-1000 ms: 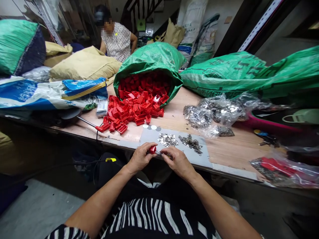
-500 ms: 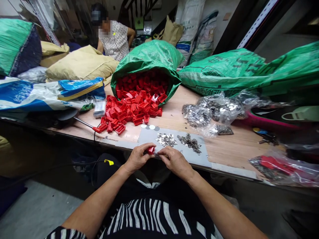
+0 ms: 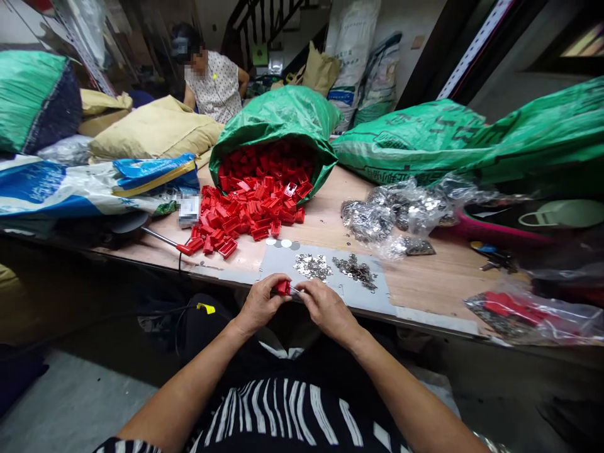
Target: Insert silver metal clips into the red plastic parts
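Left hand (image 3: 258, 303) pinched shut, right hand (image 3: 325, 306) meeting it (fingertips together), forearms converging

Reference: grey sheet (image 3: 279, 261).
- On it: two metal-bit heaps (image 3: 312, 267), narrow gap between.
- 11 o'clock: red clips (image 3: 240, 217) spilling from green sack (image 3: 278, 116).
- 1 o'clock: clear bags (image 3: 396, 214).
- 3 o'clock: bare bench (image 3: 438, 283), passable.

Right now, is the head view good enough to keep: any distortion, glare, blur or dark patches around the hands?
Head view: wide-angle stretch toward the corners; soft, even light; left hand, right hand and the red part at their fingers are sharp; small glints on the clear bags of metal pieces; under the table it is dark, detail lost.
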Available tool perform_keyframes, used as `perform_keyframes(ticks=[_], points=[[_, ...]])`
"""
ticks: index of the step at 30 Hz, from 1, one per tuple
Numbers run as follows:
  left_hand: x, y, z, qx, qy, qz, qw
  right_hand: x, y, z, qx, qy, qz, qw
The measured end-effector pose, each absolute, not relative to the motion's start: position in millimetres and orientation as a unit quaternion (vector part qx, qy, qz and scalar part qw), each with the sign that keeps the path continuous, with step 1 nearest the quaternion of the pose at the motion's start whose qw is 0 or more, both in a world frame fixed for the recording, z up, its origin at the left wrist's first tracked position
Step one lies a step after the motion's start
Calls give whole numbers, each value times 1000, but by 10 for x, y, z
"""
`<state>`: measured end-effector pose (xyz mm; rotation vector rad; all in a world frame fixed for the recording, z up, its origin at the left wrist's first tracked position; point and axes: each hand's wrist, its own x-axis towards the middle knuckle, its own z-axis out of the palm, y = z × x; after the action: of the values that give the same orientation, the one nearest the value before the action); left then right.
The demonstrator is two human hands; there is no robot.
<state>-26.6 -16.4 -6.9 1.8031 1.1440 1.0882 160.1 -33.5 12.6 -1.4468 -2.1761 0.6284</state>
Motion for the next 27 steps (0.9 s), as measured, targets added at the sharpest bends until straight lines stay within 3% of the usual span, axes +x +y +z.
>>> perform_keyframes(ticks=[5,13,27], points=[[-263,-308,2,618,465,476,419,1698,-370,219,-483,-765,301,301],[-196,-492,173,233,320,525,753,1561,-512,430,-439,-753,409,272],[-77,-581,229,33,259,521,812,1503,-500,366,-457,-780,322,282]])
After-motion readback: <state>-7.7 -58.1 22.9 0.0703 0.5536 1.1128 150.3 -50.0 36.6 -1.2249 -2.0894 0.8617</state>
